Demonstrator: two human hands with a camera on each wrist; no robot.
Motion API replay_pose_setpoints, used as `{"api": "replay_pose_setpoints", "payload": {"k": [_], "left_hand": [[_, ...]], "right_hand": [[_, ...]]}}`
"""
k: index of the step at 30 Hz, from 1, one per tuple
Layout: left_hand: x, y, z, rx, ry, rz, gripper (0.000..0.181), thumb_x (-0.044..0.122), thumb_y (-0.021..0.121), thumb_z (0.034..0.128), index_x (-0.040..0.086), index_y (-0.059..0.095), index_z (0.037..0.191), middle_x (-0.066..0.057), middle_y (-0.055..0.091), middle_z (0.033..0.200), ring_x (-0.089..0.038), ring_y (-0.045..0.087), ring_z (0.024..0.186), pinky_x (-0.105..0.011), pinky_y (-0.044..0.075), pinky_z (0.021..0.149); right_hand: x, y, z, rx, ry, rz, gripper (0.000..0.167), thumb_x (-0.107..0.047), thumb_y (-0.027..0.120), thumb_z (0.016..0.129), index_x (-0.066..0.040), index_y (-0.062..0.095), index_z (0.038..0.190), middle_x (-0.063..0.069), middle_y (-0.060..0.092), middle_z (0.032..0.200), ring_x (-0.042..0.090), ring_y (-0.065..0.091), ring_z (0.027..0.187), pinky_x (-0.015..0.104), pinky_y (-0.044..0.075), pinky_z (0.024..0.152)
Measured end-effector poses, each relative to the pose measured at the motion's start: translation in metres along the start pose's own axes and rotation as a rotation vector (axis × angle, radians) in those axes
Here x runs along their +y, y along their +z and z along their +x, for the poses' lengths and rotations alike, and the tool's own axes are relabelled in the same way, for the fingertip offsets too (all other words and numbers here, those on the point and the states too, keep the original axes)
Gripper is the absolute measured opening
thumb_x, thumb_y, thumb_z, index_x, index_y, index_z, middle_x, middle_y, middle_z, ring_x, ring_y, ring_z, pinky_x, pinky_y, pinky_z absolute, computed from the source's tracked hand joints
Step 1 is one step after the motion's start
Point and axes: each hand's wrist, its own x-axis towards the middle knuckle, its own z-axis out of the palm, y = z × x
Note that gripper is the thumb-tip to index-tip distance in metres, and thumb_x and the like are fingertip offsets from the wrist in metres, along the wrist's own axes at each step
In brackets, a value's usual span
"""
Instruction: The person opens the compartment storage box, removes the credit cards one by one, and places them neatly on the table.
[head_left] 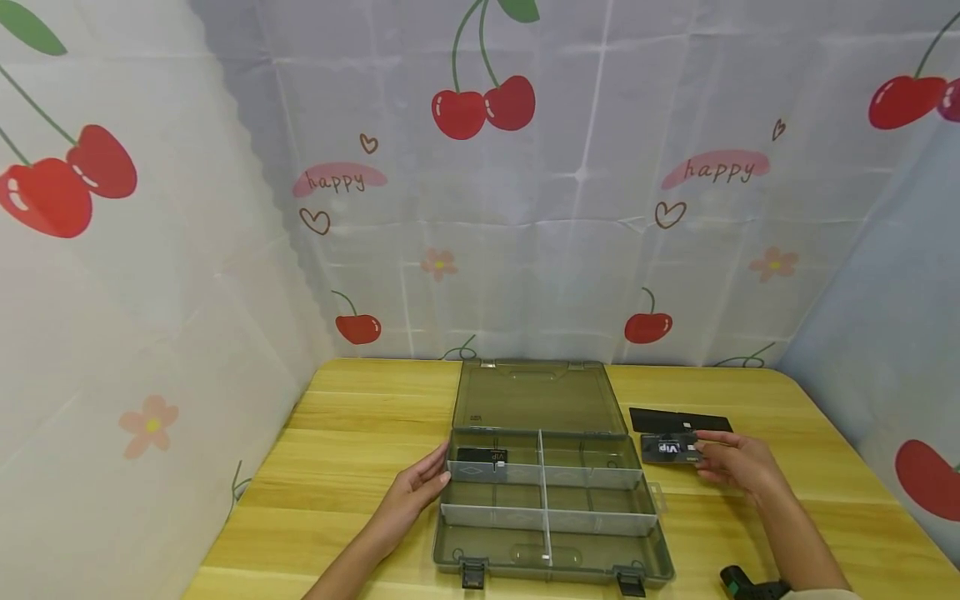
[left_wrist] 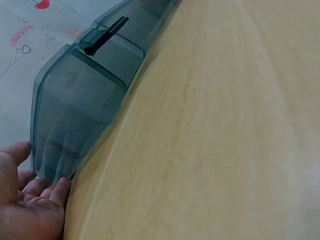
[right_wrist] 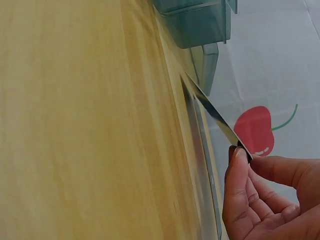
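A translucent grey-green compartment box lies with its lid folded back. At its left side, my left hand holds the wall, thumb at the rim and bent fingers low against the outside, as the left wrist view also shows. One black VIP card lies in the back left compartment. To the right of the box, my right hand pinches another black VIP card by its right end. In the right wrist view this card is tilted above the table, between thumb and fingertips.
More black cards lie side by side on the table behind the held card. Two dark latches hang at the box's front edge. A dark device is near the right forearm. A cherry-print curtain encloses the wooden table.
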Motion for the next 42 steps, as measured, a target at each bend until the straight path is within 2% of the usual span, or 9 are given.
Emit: {"api": "replay_pose_setpoints", "payload": {"k": [6,11,18,24,30,42], "left_hand": [[0.0013,0.0002,-0.0009,0.008,-0.030,-0.009,0.065,0.024,0.057,0.1060,0.006,0.026,0.161,-0.016,0.021,0.166,-0.031,0.021,0.152,-0.025,0.038,0.112],[0.0011,0.0000,-0.0004,0.009,-0.032,-0.012,0.065,0.024,0.056,0.1061,0.007,0.026,0.161,-0.015,0.021,0.166,-0.030,0.021,0.152,-0.025,0.038,0.112],[0.0000,-0.0001,0.0004,0.013,-0.015,-0.003,0.063,0.022,0.056,0.1061,0.005,0.027,0.160,-0.018,0.021,0.165,-0.034,0.020,0.152,-0.026,0.038,0.112],[0.0005,0.0002,-0.0002,0.012,-0.011,-0.003,0.063,0.021,0.056,0.1062,0.004,0.027,0.160,-0.018,0.021,0.165,-0.033,0.020,0.152,-0.025,0.039,0.111],[0.0011,0.0006,-0.0002,0.015,-0.028,-0.019,0.063,0.022,0.056,0.1062,0.006,0.027,0.160,-0.014,0.021,0.166,-0.029,0.021,0.152,-0.023,0.039,0.111],[0.0000,0.0003,0.0001,0.011,-0.017,-0.009,0.064,0.022,0.056,0.1061,0.004,0.027,0.160,-0.016,0.021,0.165,-0.031,0.020,0.152,-0.024,0.038,0.111]], "right_hand": [[0.0016,0.0020,-0.0007,-0.009,0.011,0.031,0.047,-0.010,0.064,0.101,0.015,0.051,0.139,0.004,0.068,0.087,0.018,0.072,0.074,0.034,0.064,0.070],[0.0039,0.0022,0.0011,-0.002,0.016,0.049,0.047,-0.008,0.061,0.102,0.017,0.048,0.140,-0.001,0.070,0.090,0.018,0.073,0.076,0.035,0.063,0.073],[0.0046,0.0024,0.0028,-0.002,0.005,0.044,0.050,-0.002,0.059,0.101,0.022,0.040,0.142,0.000,0.073,0.092,0.019,0.075,0.077,0.035,0.063,0.074],[0.0040,0.0016,0.0030,-0.010,0.009,0.063,0.045,-0.002,0.058,0.102,0.022,0.046,0.138,0.002,0.075,0.093,0.019,0.076,0.079,0.035,0.063,0.073],[0.0043,0.0014,0.0039,0.010,0.024,0.032,0.046,-0.006,0.059,0.102,0.020,0.048,0.138,0.001,0.076,0.094,0.016,0.075,0.079,0.034,0.063,0.073],[0.0011,0.0022,0.0035,0.037,0.030,-0.023,0.050,-0.012,0.053,0.105,0.022,0.042,0.140,0.002,0.074,0.093,0.012,0.073,0.077,0.032,0.063,0.071]]}}
